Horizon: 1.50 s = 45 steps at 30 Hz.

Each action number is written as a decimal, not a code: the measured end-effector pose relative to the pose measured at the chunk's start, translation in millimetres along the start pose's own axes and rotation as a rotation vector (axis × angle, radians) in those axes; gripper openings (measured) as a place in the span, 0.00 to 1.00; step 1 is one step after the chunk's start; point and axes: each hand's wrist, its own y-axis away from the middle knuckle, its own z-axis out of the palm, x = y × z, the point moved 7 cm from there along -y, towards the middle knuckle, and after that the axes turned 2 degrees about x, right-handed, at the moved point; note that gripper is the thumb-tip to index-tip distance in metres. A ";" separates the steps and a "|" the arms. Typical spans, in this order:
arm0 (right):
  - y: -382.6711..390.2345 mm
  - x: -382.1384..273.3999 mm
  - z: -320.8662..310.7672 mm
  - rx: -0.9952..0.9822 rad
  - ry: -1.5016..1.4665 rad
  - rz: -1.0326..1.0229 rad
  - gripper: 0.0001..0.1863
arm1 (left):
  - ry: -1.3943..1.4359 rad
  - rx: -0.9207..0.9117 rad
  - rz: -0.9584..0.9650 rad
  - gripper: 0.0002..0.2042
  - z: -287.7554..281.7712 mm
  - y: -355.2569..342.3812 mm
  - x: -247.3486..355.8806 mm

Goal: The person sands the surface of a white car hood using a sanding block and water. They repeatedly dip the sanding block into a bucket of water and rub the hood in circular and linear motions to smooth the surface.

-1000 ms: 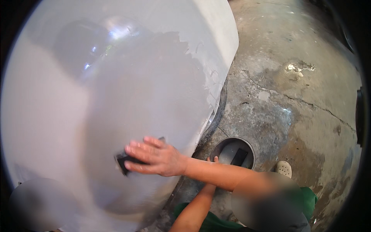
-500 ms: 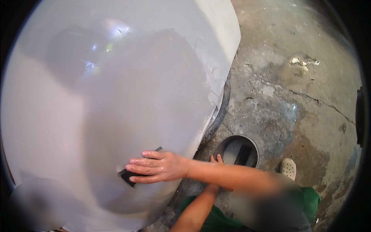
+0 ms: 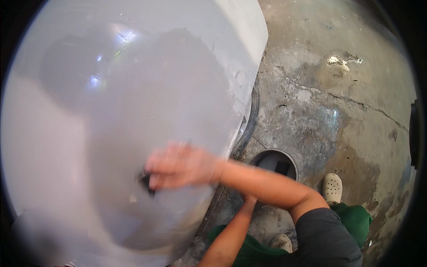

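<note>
My right hand [image 3: 180, 167], smeared by motion, is pressed over a black sanding block [image 3: 146, 182] on a wet, pale grey-white car body panel [image 3: 120, 115]. Only the block's left end shows beyond the fingers. My right forearm crosses over the left one. My left hand is hidden behind it; only the left wrist [image 3: 250, 199] shows, close to a round bucket [image 3: 291, 156]. Inside the bucket is cloudy liquid with a dark block [image 3: 282, 167] in it, partly covered by my right forearm.
A black tyre [image 3: 254, 115] curves out from under the panel's right edge. The concrete floor [image 3: 311, 120] has wet patches and a long crack [image 3: 364, 106]. Light clogs [image 3: 332, 189] are on my feet beside the bucket. Bright reflections [image 3: 126, 36] lie on the panel.
My right hand has moved up the panel with the sanding block. My left fingers, earlier at the bucket's rim, are now out of sight. The view has shifted slightly.
</note>
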 end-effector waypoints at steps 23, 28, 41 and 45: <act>33.2 -74.4 28.1 -0.020 -0.047 0.015 0.29 | -0.119 -0.092 -0.157 0.25 3.0 -5.3 -7.4; 63.9 68.0 -18.0 0.178 0.062 0.575 0.27 | -0.243 -0.242 -0.175 0.24 3.7 -5.7 -14.2; 100.1 80.8 -35.2 0.271 0.191 0.698 0.23 | -0.244 -0.052 -0.079 0.27 -5.4 0.0 23.2; 126.2 120.8 -51.3 0.511 0.152 1.142 0.23 | -0.251 -0.099 -0.113 0.28 -6.2 -3.0 19.6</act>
